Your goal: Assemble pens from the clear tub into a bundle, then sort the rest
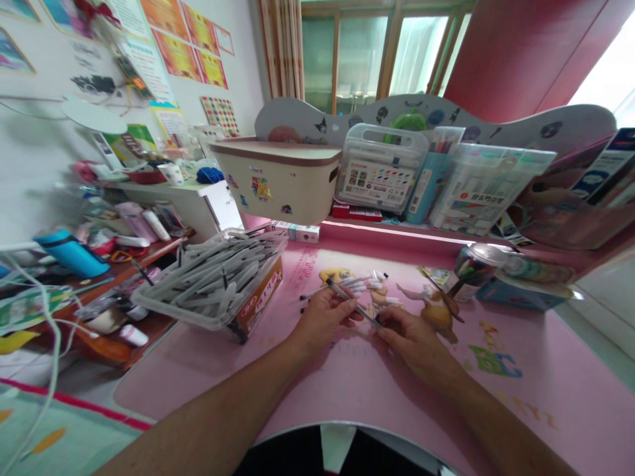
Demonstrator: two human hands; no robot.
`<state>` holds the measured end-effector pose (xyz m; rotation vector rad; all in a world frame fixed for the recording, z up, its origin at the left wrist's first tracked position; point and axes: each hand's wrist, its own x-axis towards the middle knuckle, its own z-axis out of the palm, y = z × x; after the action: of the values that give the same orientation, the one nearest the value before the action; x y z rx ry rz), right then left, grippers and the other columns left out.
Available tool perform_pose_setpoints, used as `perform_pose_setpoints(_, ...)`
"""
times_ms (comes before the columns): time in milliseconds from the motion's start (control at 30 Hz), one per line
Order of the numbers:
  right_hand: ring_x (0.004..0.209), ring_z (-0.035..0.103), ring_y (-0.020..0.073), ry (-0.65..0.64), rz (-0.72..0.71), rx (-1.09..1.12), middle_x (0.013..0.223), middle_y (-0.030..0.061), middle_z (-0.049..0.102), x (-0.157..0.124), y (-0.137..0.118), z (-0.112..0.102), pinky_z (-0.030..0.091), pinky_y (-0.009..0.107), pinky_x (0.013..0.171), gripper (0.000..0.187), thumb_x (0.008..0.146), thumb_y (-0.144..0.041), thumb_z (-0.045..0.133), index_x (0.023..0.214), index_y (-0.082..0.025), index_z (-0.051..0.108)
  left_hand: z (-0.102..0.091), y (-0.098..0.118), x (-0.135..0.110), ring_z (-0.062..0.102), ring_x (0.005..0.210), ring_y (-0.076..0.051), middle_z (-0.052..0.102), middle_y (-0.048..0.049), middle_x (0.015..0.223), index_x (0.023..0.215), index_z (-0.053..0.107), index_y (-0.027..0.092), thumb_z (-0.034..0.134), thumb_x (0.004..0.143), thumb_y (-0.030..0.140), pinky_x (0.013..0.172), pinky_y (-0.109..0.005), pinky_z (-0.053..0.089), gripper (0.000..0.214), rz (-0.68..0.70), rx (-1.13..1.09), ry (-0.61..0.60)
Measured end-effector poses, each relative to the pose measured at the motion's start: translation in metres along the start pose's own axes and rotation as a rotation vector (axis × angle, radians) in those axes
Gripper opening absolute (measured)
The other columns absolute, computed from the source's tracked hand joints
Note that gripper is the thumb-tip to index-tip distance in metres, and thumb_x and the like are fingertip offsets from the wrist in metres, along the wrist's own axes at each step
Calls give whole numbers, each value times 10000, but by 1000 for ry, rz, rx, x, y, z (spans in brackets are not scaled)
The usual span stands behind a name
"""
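Item: 1 slim pen (366, 315), slantwise above pink desk (317, 390), betw. both hands; L hand (320, 320) w/ thumb & fingers pinched on barrel, R hand (411, 338) w/ fingertips clamped at nr. end, exact contact partly hidden. Adj.: several loose pens (364, 282) just beyond hands; clear tub (173, 315) of pen-like sticks, L side. Handling (judged): L pinch firm but light, R fingertips in line w/ barrel, no sideways bend, hands low in case of slip.

The desk (560, 370) offers passage at right — the pen-filled box (181, 317) bars left, the shelf (407, 231) the back.
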<state>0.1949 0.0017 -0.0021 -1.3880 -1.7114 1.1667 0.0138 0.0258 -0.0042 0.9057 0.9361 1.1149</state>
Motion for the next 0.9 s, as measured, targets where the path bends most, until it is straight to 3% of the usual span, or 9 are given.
perform_pose_setpoints(167,530,519,141,4,27,2,647,-31,579,-3,5,4,380,255,500,198,896,-328,479,1019,-201,569,1,1,-1,650,671,-133,707,-47,737,857,640,135,772,679,296,615,-219,473,274,-6,-38,-1)
perform_pose_setpoints(300,685,594,181,62,-51,-275,721,20,646,-2,5,1,423,289,648,226,913,-322,456,842,-193,627,0,2,-1,667,693,-147,711,-41,751,821,654,140,763,690,286,669,-253,495,225,8,-33,-32)
perform_pose_setpoints(400,715,602,192,58,-101,-369,742,36,665,-2,2,1,418,289,655,291,928,-321,416,775,-196,630,0,2,-3,666,703,-144,715,-40,765,822,652,148,719,733,262,680,-253,492,160,15,-13,-54)
perform_pose_setpoints(600,663,593,181,87,-179,-406,704,35,660,-6,-1,5,408,277,636,297,924,-256,381,752,-200,617,4,-2,-9,656,723,-127,717,-39,802,838,652,151,657,792,217,702,-243,489,80,46,-42,-64)
perform_pose_setpoints(900,703,596,188,52,-150,-372,716,27,653,-3,10,4,402,275,644,294,938,-306,377,786,-198,605,4,-8,-8,655,708,-130,715,-49,802,836,654,140,680,783,241,723,-259,514,118,85,-54,-60)
